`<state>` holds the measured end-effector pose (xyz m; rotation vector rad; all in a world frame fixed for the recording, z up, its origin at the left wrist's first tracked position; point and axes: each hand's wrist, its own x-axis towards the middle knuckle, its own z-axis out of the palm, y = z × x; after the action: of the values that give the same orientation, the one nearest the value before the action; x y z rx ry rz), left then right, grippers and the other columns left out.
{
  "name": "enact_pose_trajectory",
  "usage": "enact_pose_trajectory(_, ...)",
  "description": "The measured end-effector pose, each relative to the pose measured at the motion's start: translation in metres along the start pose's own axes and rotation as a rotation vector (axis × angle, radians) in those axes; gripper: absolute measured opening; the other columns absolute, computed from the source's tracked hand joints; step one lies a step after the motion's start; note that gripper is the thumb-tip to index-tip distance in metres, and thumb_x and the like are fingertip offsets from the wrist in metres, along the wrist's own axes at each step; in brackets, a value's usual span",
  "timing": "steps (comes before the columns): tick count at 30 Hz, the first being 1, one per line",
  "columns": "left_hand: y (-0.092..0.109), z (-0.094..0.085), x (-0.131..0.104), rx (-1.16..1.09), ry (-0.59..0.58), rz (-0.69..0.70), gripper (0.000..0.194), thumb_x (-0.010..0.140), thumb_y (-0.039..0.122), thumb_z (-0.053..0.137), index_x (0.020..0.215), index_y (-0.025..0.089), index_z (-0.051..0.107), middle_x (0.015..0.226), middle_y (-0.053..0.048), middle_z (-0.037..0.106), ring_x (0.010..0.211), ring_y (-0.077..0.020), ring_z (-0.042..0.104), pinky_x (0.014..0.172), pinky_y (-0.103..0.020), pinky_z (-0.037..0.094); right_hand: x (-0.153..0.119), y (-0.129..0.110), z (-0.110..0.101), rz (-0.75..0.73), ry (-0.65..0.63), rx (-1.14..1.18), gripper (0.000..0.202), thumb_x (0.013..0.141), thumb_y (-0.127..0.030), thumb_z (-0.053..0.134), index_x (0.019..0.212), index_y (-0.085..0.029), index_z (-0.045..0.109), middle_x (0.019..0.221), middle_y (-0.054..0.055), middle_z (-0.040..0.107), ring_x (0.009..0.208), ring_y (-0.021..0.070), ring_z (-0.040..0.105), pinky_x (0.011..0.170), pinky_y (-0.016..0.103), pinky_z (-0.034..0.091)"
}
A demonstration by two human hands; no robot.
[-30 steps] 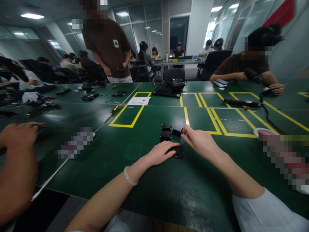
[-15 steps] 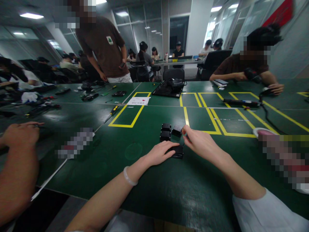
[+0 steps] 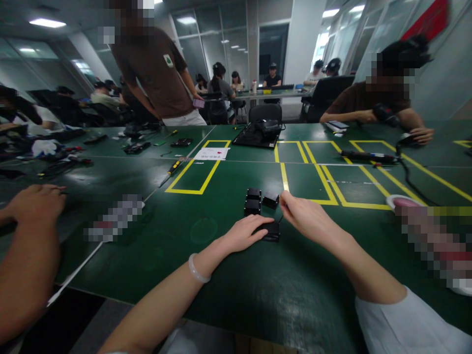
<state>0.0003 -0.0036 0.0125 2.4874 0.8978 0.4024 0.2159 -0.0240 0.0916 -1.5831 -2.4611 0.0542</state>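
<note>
My left hand (image 3: 245,233) holds a small flat black box (image 3: 272,231) down on the green table, its fingers along the far side and its thumb nearer me. The box's left part is hidden under the hand. Just to the right, my right hand (image 3: 302,211) is closed in a pinch on a thin dark rod (image 3: 280,219), which slants down toward the box's right far corner. Whether the rod touches the box, I cannot tell. Beyond my hands stand two black blocks (image 3: 252,205) in a line and another black block (image 3: 271,198), turned at an angle.
Yellow tape (image 3: 184,191) marks rectangles on the table (image 3: 228,290). A yellow-black screwdriver (image 3: 174,168) and a white paper (image 3: 212,154) lie ahead left. A black panel (image 3: 254,140) with gear is farther back. A co-worker's arm (image 3: 33,236) rests at left; a blurred object (image 3: 431,236) lies right.
My right hand has shifted very slightly right and more of the thin rod shows. My left hand stays on the box. Across the table, the standing person has leaned and moved a hand holding a phone.
</note>
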Motion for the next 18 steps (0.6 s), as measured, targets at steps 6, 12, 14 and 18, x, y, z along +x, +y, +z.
enact_pose_trajectory(6, -0.0011, 0.0016, 0.0003, 0.005, 0.003, 0.000, 0.038, 0.099, 0.038, 0.038, 0.135, 0.026, 0.045, 0.129, -0.004, 0.056, 0.115, -0.0205, 0.053, 0.101, -0.036, 0.041, 0.0000, -0.0057, -0.0004, 0.061, -0.020, -0.044, 0.020, 0.097, -0.032, 0.031, 0.099, -0.019, 0.045, 0.076, 0.004, 0.066, 0.062, 0.0164, 0.059, 0.051, 0.026, 0.021)
enact_pose_trajectory(12, -0.0019, 0.0021, 0.0004, -0.001, 0.005, 0.001, 0.039, 0.100, 0.039, 0.037, 0.135, 0.027, 0.046, 0.129, -0.004, 0.056, 0.115, -0.0210, 0.053, 0.102, -0.036, 0.041, 0.0029, -0.0079, 0.0001, 0.107, -0.051, -0.098, 0.021, 0.098, -0.031, 0.030, 0.100, -0.019, 0.047, 0.076, 0.006, 0.067, 0.064, 0.0184, 0.061, 0.050, 0.026, 0.020)
enact_pose_trajectory(14, -0.0019, 0.0020, 0.0003, -0.002, 0.006, 0.002, 0.038, 0.100, 0.039, 0.037, 0.135, 0.027, 0.046, 0.130, -0.004, 0.056, 0.115, -0.0210, 0.052, 0.102, -0.036, 0.040, 0.0020, -0.0061, 0.0004, 0.095, -0.045, -0.066, 0.020, 0.097, -0.028, 0.029, 0.101, -0.018, 0.046, 0.076, 0.006, 0.066, 0.064, 0.0177, 0.060, 0.050, 0.026, 0.022)
enact_pose_trajectory(18, -0.0017, 0.0018, -0.0001, 0.004, 0.009, 0.006, 0.038, 0.100, 0.038, 0.038, 0.135, 0.027, 0.045, 0.129, -0.004, 0.056, 0.115, -0.0206, 0.053, 0.101, -0.035, 0.041, -0.0007, -0.0039, 0.0012, 0.045, -0.006, -0.018, 0.017, 0.096, -0.025, 0.031, 0.102, -0.018, 0.045, 0.079, 0.004, 0.066, 0.062, 0.0161, 0.059, 0.050, 0.026, 0.023)
